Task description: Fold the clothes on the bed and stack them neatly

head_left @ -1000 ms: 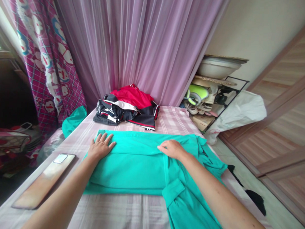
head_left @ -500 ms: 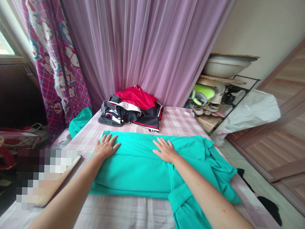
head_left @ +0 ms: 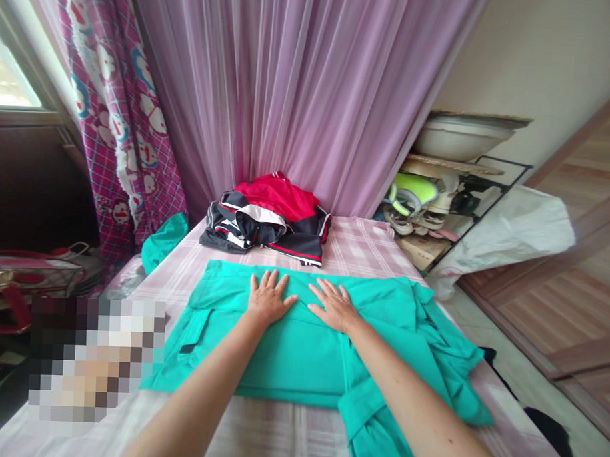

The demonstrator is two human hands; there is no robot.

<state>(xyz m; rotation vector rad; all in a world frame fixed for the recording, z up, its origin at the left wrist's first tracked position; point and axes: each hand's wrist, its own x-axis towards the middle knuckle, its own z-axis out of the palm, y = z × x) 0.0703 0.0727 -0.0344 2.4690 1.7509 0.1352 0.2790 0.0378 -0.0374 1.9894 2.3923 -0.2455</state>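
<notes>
Two bare hands lay flat on a turquoise garment (head_left: 291, 348) spread across a bed covered in a pink plaid sheet (head_left: 364, 247), as seen from the head camera. The left hand (head_left: 268, 298) rested palm down with fingers spread, gripping nothing, just beside the right hand (head_left: 335, 305), which was likewise open and pressed to the cloth near the garment's far edge. The two hands sat close together at the middle of the fabric, thumbs nearly meeting.

The garment lay partly folded, its left portion smooth with a patch pocket (head_left: 191, 324) showing, its right side bunched in loose folds toward the edge of the bed. Beyond it, against a sheer lilac curtain (head_left: 300, 88), sat a heap of red, black and white sportswear (head_left: 268, 217). A second turquoise piece (head_left: 163, 240) hung off the bed's left side below a pink patterned curtain (head_left: 118, 129). To the right stood a black wire rack (head_left: 451, 200) holding shoes, with a pale basin (head_left: 461, 135) on top and a white bag (head_left: 510, 225) leaning beside it.
</notes>
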